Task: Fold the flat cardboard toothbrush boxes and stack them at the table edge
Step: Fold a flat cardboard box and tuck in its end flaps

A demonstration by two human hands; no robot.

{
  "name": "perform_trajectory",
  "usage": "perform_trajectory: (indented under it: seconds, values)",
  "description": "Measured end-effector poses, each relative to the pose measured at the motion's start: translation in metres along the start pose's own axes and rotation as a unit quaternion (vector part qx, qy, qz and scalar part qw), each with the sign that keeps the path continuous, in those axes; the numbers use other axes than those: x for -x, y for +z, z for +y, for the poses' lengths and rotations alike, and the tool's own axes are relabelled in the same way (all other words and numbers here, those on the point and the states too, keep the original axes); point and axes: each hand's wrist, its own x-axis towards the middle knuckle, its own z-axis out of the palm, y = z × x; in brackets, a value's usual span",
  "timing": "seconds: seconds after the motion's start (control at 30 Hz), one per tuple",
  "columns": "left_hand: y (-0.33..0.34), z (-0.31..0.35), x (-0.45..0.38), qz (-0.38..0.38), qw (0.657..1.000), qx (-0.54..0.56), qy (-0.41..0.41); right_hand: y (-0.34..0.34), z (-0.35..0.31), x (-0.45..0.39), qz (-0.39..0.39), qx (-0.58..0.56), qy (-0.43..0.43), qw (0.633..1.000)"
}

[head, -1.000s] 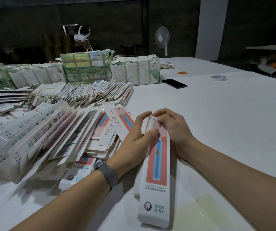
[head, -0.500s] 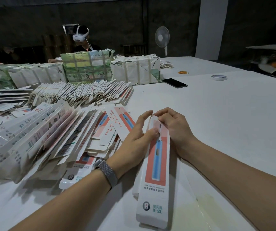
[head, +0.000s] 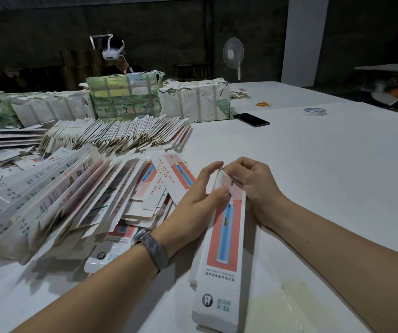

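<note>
A long white toothbrush box (head: 222,255) with a red panel and a blue toothbrush printed on it lies lengthwise on the white table (head: 313,179) in front of me. My left hand (head: 198,200) holds its far end from the left, thumb on the top face. My right hand (head: 253,186) grips the same end from the right, its fingers curled onto the end flap. To the left lies a fanned heap of flat boxes (head: 56,195). Behind it stands a row of more flat boxes (head: 116,135).
Taped paper-wrapped bundles (head: 193,102) line the back of the table. A black phone (head: 252,119), a tape roll (head: 314,111) and orange rubber bands (head: 263,104) lie beyond. A person with a white headset (head: 114,52) works behind the bundles. A fan (head: 233,55) stands at the back.
The box has slid slightly toward me. My right fingers have curled further over the end flap. My left hand keeps its hold.
</note>
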Motion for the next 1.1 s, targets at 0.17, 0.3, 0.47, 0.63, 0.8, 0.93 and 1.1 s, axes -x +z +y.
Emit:
perform_trajectory:
  seconds: [0.17,0.3,0.47,0.63,0.8,0.93,1.1]
  values:
    - [0.001,-0.0018,-0.0008,0.001,1.0,0.008,0.006,0.0,0.0013,-0.0015,-0.006,-0.013,0.005,1.0]
    - [0.0002,-0.0035,-0.0012,-0.002,1.0,0.01,0.008,0.0003,0.0017,-0.0031,-0.014,-0.028,0.007,0.999]
    - [-0.0012,-0.0008,0.0009,-0.015,1.0,0.02,-0.002,-0.0018,0.0008,-0.0036,-0.028,-0.034,0.01,0.999]
    - [-0.0015,0.001,0.0025,-0.011,1.0,0.025,-0.003,-0.0042,0.0005,-0.0033,-0.044,-0.024,0.001,0.999]
    - [-0.0015,0.0011,0.0009,0.007,1.0,0.029,0.003,-0.0028,-0.0016,0.0022,-0.048,-0.02,-0.013,0.999]
    - [0.0001,0.0007,-0.0011,0.037,0.999,0.039,0.006,0.0,-0.0011,0.0024,-0.046,-0.021,-0.022,0.998]
    - [-0.0008,0.0014,-0.0024,0.08,0.993,0.083,0.004,-0.0025,0.0055,-0.0001,-0.067,-0.017,-0.024,0.997]
